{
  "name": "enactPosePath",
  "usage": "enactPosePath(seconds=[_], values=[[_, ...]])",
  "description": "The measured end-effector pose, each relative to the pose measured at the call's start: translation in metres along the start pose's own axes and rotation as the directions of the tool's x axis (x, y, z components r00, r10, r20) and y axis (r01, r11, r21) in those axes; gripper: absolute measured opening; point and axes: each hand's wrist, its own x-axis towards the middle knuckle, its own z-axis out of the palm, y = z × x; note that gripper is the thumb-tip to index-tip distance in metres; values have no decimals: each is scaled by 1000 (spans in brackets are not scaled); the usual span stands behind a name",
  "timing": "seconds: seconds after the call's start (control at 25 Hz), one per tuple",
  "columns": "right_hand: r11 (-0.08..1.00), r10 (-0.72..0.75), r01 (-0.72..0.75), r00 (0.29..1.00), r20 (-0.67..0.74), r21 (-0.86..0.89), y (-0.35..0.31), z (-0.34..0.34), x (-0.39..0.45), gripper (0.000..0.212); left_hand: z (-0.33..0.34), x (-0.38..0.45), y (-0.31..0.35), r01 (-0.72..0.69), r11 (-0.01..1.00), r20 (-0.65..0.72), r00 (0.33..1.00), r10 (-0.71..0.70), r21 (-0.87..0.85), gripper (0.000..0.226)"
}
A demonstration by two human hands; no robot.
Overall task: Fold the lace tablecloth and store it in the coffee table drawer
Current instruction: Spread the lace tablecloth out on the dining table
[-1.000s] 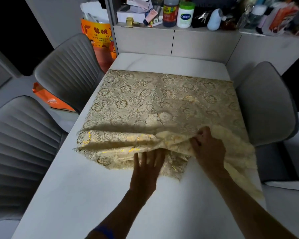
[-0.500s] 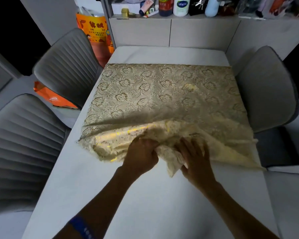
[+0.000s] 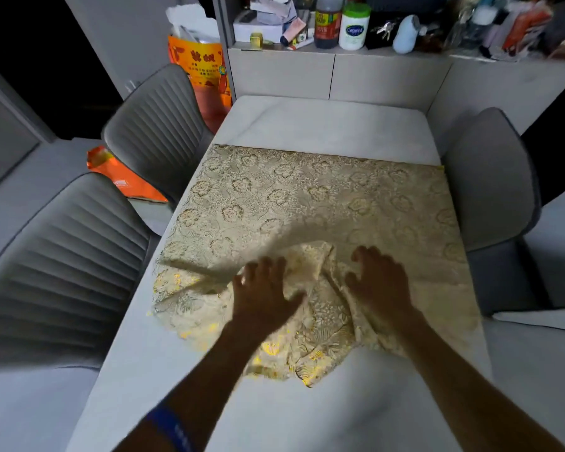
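Head view: both hands [image 3: 320, 288] press flat on the bunched tablecloth [image 3: 307, 203].

Grey ribbed chairs [image 3: 62, 272] flank the white table [image 3: 327, 125]; orange bag [image 3: 206, 76] beside the cluttered shelf [image 3: 356, 48]

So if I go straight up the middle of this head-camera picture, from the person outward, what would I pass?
Bare table → bunched near edge of the lace tablecloth → hands, left and right → flat tablecloth → bare tabletop → cabinet doors → cluttered shelf with a Cetaphil bottle.
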Motion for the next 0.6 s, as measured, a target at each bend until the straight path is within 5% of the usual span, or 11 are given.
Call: enactPosePath(seconds=[0.12,0.2,0.28,0.44,0.52,0.6], values=[[961,-73,-19,945,318,276,3,52,-37,65,51,-33,5,-116,985,11,993,116,128,92],[946,-17,-53,977,212,320,7,78,-49,73,66,-47,10,-212,973,-89,971,220,87,88],[947,83,-98,995,63,305,13,97,-54,54,81,-55,13,-214,977,-29,976,214,15,81],[899,167,-147,986,-14,413,28,84,-32,32,77,-30,-11,-116,989,33,992,120,-97,59],[911,158,-95,979,-127,402,28,49,-9,29,35,1,-19,-15,944,-130,991,-29,-329,28],[890,167,9,923,-346,455,21,3,7,35,-13,20,-38,-44,873,-356,922,-151,-485,20]])
